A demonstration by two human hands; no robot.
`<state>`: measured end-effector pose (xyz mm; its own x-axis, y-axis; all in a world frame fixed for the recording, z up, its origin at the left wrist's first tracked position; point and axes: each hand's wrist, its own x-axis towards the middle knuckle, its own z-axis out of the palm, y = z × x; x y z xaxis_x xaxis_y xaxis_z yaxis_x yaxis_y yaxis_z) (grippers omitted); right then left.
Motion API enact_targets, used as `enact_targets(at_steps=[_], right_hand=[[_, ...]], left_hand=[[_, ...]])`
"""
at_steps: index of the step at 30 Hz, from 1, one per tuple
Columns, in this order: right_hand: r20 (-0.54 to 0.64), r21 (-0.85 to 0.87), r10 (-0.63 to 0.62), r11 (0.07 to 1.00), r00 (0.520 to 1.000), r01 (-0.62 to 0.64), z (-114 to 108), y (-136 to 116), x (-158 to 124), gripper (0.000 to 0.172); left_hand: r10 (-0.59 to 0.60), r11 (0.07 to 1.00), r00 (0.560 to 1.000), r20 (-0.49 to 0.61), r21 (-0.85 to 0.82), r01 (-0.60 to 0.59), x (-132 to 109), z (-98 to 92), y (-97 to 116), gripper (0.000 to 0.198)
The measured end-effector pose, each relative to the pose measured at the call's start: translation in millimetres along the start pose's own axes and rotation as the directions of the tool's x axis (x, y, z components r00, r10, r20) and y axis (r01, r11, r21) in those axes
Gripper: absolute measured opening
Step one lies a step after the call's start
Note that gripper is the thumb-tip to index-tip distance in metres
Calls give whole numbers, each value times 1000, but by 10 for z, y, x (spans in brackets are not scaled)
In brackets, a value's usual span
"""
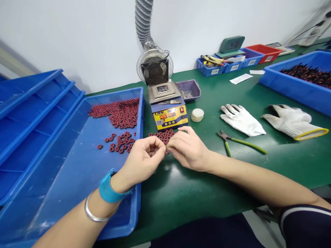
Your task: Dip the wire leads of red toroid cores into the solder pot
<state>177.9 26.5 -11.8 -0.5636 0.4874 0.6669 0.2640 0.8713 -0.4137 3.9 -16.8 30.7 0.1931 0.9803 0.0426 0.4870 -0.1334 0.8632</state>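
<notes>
A small red ring [167, 151] is pinched between the almost-closed fingers of the left hand [144, 155] and the right hand [188, 148] — spare rings [164, 135] are heaped at its twelve o'clock on the tabletop [181, 193].

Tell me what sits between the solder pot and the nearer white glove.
A round cream puck, alone on the green mat, touching neither the solder pot nor the glove; head view shows it.

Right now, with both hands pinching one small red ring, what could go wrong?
The small red ring-shaped coil is tiny; it could slip from the left hand and right hand and vanish among the loose pile of red rings. The yellow-and-blue solder pot sits just behind the hands: possible burn.
</notes>
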Motion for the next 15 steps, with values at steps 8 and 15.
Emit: enact_targets(at_steps=[8,15], right_hand=[[253,454,250,823,935,-342,-61,36,49,19],[21,-215,-296,932,955,293,-65,135,4,14]], left_hand=[[42,998,999,-9,53,-42,-15,-15,28,14],[-162,971,981,103,-160,177,57,-39,38,19]])
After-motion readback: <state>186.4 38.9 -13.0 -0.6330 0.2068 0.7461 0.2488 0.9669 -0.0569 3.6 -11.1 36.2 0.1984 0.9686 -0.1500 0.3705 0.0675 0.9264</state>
